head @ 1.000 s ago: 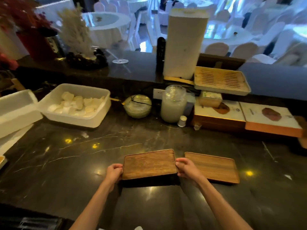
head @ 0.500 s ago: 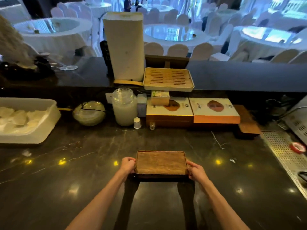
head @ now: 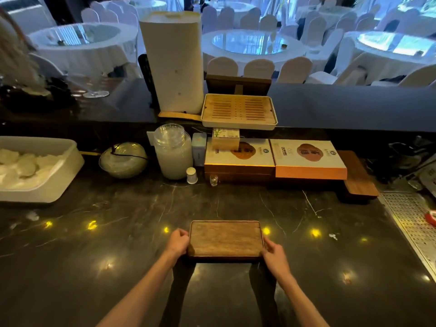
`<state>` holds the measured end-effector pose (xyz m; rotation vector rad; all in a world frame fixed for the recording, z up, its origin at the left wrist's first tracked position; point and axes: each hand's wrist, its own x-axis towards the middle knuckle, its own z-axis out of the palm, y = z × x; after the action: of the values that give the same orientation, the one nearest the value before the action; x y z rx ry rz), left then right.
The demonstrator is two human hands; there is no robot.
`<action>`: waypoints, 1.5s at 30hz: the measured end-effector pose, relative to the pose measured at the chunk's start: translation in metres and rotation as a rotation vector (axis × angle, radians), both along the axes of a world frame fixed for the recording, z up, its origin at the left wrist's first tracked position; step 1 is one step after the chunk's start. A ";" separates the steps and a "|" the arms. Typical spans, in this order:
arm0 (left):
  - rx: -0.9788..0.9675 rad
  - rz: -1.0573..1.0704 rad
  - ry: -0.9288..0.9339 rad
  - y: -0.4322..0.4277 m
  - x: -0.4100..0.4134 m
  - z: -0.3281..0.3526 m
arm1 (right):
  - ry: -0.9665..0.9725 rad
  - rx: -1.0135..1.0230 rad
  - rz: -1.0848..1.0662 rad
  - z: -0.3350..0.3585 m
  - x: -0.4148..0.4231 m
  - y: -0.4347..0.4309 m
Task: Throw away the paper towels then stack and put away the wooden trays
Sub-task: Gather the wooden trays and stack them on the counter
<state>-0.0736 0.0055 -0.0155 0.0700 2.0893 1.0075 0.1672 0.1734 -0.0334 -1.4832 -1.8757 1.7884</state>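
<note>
A stack of dark wooden trays [head: 226,239] lies on the black marble counter [head: 118,244] straight in front of me; only the top tray's face shows. My left hand [head: 177,241] grips the stack's left short edge. On the right short edge my right hand [head: 273,254] holds it, fingers curled around the side. Another wooden tray [head: 358,175] rests at the back right beside the boxes. No loose paper towels are in sight.
Along the back stand a white bin of white pieces [head: 35,168], a covered glass bowl [head: 123,159], a glass jar [head: 173,152], two flat boxes [head: 273,159], a slatted bamboo tray [head: 238,112] and a tall paper roll [head: 173,60]. A perforated metal drain grate [head: 411,223] lies right.
One second ago two trays lay side by side; the left tray has since been set on the right one. My view has swung right, and both hands now hold the stack's ends.
</note>
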 end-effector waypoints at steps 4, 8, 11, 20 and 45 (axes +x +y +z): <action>0.013 0.042 0.028 -0.004 0.004 0.001 | 0.033 0.005 -0.078 -0.006 0.002 -0.008; 0.094 0.088 -0.029 0.000 0.007 0.005 | 0.073 -0.063 -0.113 -0.005 -0.001 -0.003; 0.182 0.079 -0.162 0.005 0.016 0.007 | 0.061 -0.123 -0.068 -0.002 -0.007 -0.006; 0.265 0.020 -0.265 -0.005 0.021 0.002 | 0.111 -0.170 -0.068 0.000 -0.018 -0.016; 0.229 0.156 -0.249 0.013 0.000 0.007 | -0.008 -0.117 -0.014 0.012 -0.021 0.039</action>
<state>-0.0737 0.0188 -0.0082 -0.0998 1.7688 1.2782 0.1464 0.2120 -0.0209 -1.5402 -1.7874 1.9188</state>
